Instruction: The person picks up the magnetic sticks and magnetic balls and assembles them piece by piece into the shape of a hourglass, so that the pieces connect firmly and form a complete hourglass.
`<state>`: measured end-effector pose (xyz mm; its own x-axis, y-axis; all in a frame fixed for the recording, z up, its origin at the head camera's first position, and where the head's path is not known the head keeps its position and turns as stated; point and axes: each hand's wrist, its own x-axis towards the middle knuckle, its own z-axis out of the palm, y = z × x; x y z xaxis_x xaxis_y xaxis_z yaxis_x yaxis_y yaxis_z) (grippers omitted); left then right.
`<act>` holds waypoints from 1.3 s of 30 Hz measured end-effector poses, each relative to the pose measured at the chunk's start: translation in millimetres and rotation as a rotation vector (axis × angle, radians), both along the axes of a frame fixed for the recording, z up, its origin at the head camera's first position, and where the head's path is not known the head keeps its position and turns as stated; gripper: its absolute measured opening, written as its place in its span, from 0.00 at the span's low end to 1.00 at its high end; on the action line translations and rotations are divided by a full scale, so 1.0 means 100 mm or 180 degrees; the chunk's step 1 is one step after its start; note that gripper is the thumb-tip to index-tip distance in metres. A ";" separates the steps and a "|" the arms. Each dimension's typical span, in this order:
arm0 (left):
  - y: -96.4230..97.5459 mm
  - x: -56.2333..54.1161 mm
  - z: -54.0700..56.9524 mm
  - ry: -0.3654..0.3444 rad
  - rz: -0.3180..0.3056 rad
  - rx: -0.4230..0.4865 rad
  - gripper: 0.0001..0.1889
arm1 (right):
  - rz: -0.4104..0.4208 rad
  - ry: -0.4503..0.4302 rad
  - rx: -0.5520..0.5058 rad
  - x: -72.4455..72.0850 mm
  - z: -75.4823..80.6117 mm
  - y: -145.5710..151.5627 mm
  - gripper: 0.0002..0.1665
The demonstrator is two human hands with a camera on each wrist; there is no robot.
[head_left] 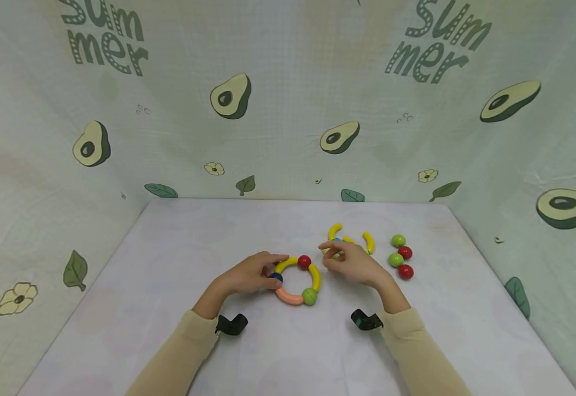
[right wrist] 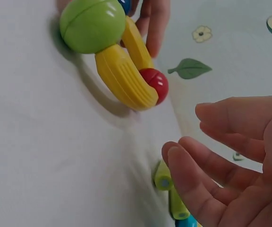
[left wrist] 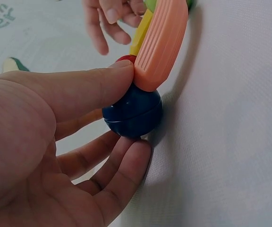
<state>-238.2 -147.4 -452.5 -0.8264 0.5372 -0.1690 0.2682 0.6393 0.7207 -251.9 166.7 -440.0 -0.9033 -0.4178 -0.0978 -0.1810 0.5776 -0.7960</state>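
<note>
left hand (head_left: 253,273): fingers pinch blue ball (left wrist: 135,112) | right hand (head_left: 354,263): fingers parted, holding nothing | best: support ring (head_left: 290,297) level with bench (head_left: 288,352), squeeze lightly without twisting

Beige sleeves (head_left: 176,355) end in plain cuffs (head_left: 400,324) above bare hands (head_left: 253,273), a bent black camera (head_left: 233,325) jutting beside each cuff.

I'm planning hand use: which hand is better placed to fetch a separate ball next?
Probably the right hand: it holds nothing and is nearer the four separate balls, while the left hand grips the blue ball.
</note>
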 end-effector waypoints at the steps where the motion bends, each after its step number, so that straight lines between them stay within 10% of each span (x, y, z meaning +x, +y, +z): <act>1: 0.00 0.01 0.01 -0.0006 0.0005 0.0005 0.35 | -0.0039 0.0054 -0.0002 0.00 0.01 0.03 0.25; 19: 0.01 0.01 0.02 -0.0025 0.0024 -0.0011 0.35 | -0.0208 0.0910 0.0316 -0.05 -0.15 -0.06 0.21; 39: 0.00 -0.01 -0.01 0.0081 -0.0030 -0.0014 0.34 | -0.0127 0.0684 0.0611 -0.06 -0.19 -0.11 0.18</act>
<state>-239.0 -147.9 -453.8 -0.8253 0.5442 -0.1505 0.2923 0.6398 0.7108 -257.5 155.5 -458.7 -0.9272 -0.3738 0.0237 -0.3078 0.7241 -0.6172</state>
